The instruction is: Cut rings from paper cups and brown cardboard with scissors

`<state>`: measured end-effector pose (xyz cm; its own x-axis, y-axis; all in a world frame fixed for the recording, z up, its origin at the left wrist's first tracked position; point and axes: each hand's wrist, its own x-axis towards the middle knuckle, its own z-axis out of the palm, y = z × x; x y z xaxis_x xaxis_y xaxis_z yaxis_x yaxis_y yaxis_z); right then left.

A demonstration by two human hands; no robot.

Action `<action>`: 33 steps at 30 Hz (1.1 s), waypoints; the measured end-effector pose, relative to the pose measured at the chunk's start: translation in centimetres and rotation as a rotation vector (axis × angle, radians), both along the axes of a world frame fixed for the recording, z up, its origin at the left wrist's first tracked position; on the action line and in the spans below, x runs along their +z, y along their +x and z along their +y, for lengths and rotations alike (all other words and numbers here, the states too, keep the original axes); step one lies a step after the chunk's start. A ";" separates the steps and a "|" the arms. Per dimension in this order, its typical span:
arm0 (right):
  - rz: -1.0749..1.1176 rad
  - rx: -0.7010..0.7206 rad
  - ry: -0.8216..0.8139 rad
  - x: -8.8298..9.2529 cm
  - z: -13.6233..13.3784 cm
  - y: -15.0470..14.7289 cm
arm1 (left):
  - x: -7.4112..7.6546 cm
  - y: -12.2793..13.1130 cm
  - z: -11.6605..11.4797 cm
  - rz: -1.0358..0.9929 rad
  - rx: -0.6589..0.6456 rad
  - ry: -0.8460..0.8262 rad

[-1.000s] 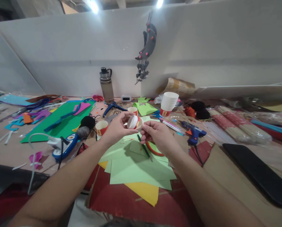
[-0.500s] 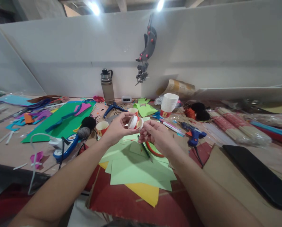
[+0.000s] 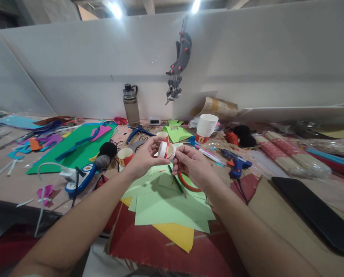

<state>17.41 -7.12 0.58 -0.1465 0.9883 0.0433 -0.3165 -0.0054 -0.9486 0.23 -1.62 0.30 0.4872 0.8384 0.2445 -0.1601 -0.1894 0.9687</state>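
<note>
My left hand (image 3: 140,159) is closed around a small paper cup (image 3: 162,150), white with a red and gold band, held tilted on its side above the papers. The fingers of my right hand (image 3: 192,163) pinch a whitish edge at the cup's right end; whether that is the rim or a loose strip I cannot tell. Below lie light green paper sheets (image 3: 172,207), with a dark green pencil (image 3: 177,181) and an orange-red ring (image 3: 190,185) on them. Another paper cup (image 3: 125,157) stands left of my left hand, and one more is partly hidden behind it.
A stack of paper cups (image 3: 206,127) stands at the back right, near a blue glue gun (image 3: 239,166). A water bottle (image 3: 131,107) is by the wall. At left lie a power strip (image 3: 81,180) and green sheet (image 3: 82,144); a black phone-like slab (image 3: 313,215) is at right.
The cup has turned slightly in my left hand, so more of its inside or red band shows. My right fingers have shifted a little along its edge.
</note>
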 end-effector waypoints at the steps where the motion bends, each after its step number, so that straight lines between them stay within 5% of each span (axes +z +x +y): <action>1: -0.012 0.003 0.013 0.1 0.0 0.1 | 0.1 0.0 -0.1 -0.020 -0.028 -0.030; 16: -0.220 0.054 0.120 0.2 -0.1 0.7 | 0.5 0.0 -0.6 -0.052 -0.127 -0.165; 20: -0.269 0.003 0.146 0.5 0.1 1.7 | 0.6 -0.3 0.0 -0.059 -0.033 -0.177; 23: -0.354 -0.048 0.179 0.3 0.4 2.6 | -0.1 -0.6 0.5 0.171 0.030 -0.043; 28: -0.467 -0.045 0.220 -0.7 1.3 3.7 | -1.9 -1.3 1.1 0.815 0.047 0.475; 33: -0.609 -0.024 0.299 -0.9 1.3 3.7 | -0.2 -1.7 1.0 0.882 0.014 0.476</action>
